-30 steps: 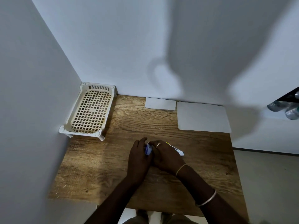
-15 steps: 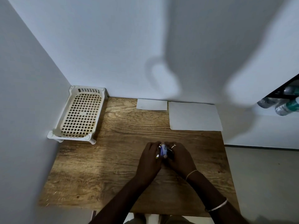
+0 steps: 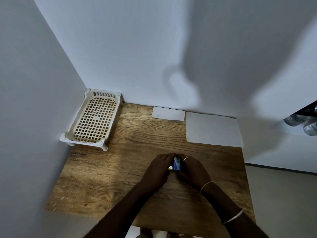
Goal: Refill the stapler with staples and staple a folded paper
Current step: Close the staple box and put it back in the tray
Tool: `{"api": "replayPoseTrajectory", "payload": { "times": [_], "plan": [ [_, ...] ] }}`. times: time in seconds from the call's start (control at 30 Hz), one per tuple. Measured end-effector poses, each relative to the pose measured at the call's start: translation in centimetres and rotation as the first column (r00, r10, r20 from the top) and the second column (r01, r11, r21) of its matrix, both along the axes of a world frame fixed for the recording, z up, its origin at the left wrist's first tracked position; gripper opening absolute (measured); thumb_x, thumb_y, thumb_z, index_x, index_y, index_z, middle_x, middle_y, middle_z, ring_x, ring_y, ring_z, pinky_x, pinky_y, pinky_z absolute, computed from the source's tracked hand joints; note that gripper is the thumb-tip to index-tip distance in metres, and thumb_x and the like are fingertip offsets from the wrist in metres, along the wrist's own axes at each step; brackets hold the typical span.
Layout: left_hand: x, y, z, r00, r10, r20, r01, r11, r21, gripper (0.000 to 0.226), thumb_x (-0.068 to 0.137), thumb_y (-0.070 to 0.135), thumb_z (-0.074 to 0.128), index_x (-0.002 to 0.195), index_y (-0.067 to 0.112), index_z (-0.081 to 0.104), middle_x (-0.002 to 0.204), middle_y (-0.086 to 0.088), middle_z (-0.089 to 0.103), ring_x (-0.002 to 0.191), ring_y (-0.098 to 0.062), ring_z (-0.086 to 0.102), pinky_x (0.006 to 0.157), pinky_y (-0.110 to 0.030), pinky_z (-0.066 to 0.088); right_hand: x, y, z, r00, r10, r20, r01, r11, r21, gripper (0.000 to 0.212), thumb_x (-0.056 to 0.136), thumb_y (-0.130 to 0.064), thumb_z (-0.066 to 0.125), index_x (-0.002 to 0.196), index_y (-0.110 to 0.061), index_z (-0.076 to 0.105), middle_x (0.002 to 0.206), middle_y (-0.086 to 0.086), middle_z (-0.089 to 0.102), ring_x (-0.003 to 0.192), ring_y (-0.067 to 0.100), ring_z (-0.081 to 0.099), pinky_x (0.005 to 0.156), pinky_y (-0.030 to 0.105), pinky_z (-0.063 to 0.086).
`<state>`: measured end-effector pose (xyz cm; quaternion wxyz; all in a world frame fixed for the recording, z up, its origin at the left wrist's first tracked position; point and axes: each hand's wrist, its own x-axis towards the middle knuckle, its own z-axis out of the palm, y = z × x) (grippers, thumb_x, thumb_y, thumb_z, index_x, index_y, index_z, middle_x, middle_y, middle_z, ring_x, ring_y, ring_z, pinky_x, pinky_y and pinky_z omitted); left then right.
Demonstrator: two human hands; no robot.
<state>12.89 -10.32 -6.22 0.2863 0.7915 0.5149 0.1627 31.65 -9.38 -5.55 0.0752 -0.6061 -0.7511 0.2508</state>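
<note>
A small blue stapler (image 3: pixel 176 164) sits low over the middle of the wooden table (image 3: pixel 120 169), held between both my hands. My left hand (image 3: pixel 158 170) wraps its left side and my right hand (image 3: pixel 193 170), with a ring, wraps its right side. Only the blue top and a white-yellow bit at its near end show; the rest is hidden by fingers. A small folded white paper (image 3: pixel 169 113) lies against the back wall, with a larger white sheet (image 3: pixel 213 128) to its right. I see no loose staples.
A cream plastic grid tray (image 3: pixel 93 120) stands in the back left corner against both walls. The table's right edge drops to the floor. Plastic bottles (image 3: pixel 307 124) lie on a shelf at the far right.
The thin white and yellow part that stuck out to the right of my hands is gone from view. My hands have closed in tighter around the stapler.
</note>
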Motion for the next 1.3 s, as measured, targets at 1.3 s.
{"api": "replayPoseTrajectory", "payload": {
  "times": [1.3],
  "plan": [
    [-25.9,14.7,5.4,0.698,0.673,0.244,-0.709,0.697,0.104,0.046,0.094,0.003,0.053,0.125,0.037,0.057,0.115,0.019,0.062,0.101,0.005,0.058,0.094,-0.024,0.044,-32.3,26.4,5.0,0.932,0.296,-0.210,-0.254,0.945,0.207,0.039,0.076,-0.017,0.075,0.112,-0.015,0.059,0.098,0.007,0.073,0.093,0.028,0.069,0.080,0.038,0.054]
  ]
}}
